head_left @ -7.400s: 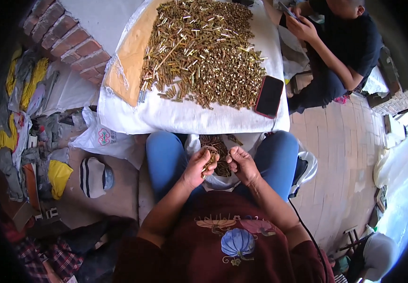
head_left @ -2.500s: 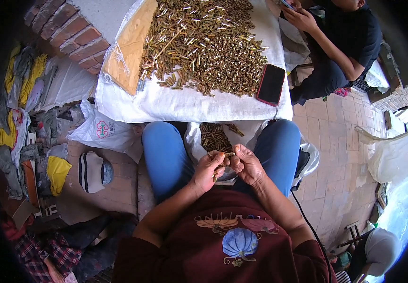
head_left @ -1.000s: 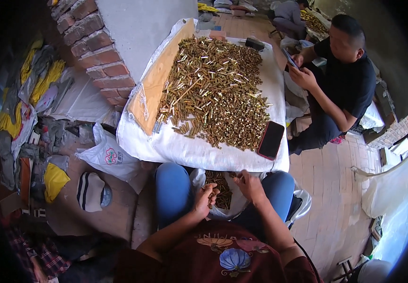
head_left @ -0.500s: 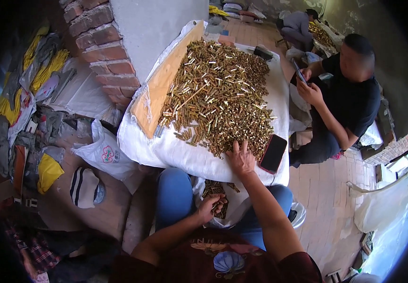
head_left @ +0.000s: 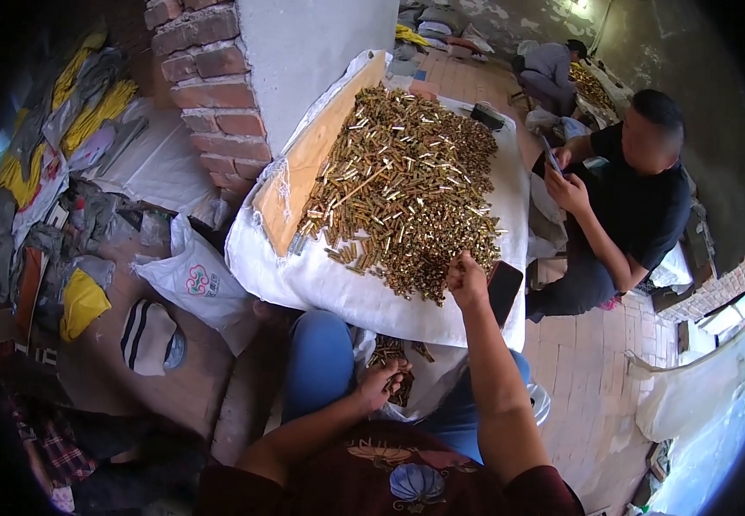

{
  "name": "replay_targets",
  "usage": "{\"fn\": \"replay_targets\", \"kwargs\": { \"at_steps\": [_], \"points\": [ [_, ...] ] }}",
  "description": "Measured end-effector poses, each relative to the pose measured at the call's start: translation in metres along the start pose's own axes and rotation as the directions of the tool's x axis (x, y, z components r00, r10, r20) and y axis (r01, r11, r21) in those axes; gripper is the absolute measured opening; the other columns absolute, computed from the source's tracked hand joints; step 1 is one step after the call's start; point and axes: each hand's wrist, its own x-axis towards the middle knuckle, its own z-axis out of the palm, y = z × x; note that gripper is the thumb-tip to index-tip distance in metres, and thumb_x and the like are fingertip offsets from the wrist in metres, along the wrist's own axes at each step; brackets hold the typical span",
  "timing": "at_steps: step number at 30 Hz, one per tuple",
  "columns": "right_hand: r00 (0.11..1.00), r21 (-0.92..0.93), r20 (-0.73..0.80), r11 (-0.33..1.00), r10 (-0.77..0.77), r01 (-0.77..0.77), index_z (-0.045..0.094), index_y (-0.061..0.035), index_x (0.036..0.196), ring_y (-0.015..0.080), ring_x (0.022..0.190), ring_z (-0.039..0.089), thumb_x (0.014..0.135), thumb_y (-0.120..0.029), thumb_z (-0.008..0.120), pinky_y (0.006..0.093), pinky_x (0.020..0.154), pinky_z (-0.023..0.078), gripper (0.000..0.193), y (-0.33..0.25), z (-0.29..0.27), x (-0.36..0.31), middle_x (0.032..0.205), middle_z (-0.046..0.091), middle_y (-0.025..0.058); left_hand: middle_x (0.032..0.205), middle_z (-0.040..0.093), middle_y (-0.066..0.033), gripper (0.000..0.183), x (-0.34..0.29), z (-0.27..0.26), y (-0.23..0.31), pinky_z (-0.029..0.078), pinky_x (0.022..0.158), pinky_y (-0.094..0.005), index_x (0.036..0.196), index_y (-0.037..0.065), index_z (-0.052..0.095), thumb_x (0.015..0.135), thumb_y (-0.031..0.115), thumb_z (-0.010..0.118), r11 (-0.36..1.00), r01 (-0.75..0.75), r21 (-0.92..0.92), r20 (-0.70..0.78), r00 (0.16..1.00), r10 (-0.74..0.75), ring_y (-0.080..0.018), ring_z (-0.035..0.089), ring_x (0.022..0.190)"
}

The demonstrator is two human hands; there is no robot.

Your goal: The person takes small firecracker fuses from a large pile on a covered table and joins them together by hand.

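Observation:
A wide pile of small brass-coloured metal cylinders (head_left: pixel 407 172) covers much of a white-sheeted table (head_left: pixel 347 301) in front of me. My right hand (head_left: pixel 469 279) is at the pile's near right edge, its fingers drawn together; whether a piece is between them is hidden. Beside it lies a dark phone (head_left: pixel 504 291), partly covered by my wrist. Low between my knees, my left hand (head_left: pixel 379 384) is curled around a few of the brass-coloured cylinders. Under it, more such pieces lie in an open white bag (head_left: pixel 434 378) on my lap.
A wooden board (head_left: pixel 308 185) walls off the pile's left side, near a brick pillar (head_left: pixel 218 95). A person in black (head_left: pixel 648 181) sits at the right holding a phone. Another person (head_left: pixel 551 73) bends by a far pile. A white plastic bag (head_left: pixel 192 275) stands at the left.
My right hand has lifted from lying spread on the pile's near edge and moved slightly right, its fingers now drawn together. The left hand stays in place. The view has shifted a little.

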Motion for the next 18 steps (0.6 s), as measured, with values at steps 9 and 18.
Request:
{"fn": "replay_targets", "kwargs": {
  "at_steps": [9, 18],
  "points": [
    [0.941, 0.356, 0.138, 0.871, 0.309, -0.338, 0.046, -0.0101, 0.081, 0.0027, 0.046, 0.031, 0.087, -0.018, 0.045, 0.0143, 0.037, 0.025, 0.01, 0.016, -0.002, -0.118, 0.069, 0.045, -0.0013, 0.068, 0.045, 0.0005, 0.024, -0.017, 0.022, 0.029, 0.032, 0.043, -0.0196, 0.097, 0.007, 0.05, 0.086, 0.029, 0.047, 0.99, -0.11, -0.09, 0.039, 0.993, 0.114, -0.0071, 0.04, 0.052],
    [0.897, 0.175, 0.068, 0.88, 0.437, -0.441, 0.051, -0.0102, 0.083, 0.0041, 0.046, 0.031, 0.085, -0.018, 0.049, 0.0145, 0.041, 0.024, 0.008, 0.056, -0.003, -0.185, 0.068, 0.049, 0.0002, 0.068, 0.045, 0.0012, 0.024, -0.018, 0.039, 0.016, 0.03, 0.042, -0.0172, 0.098, 0.006, 0.05, 0.087, 0.027, 0.047, 0.998, -0.058, -0.037, 0.038, 0.998, 0.059, -0.0049, 0.038, 0.051]
  ]
}}
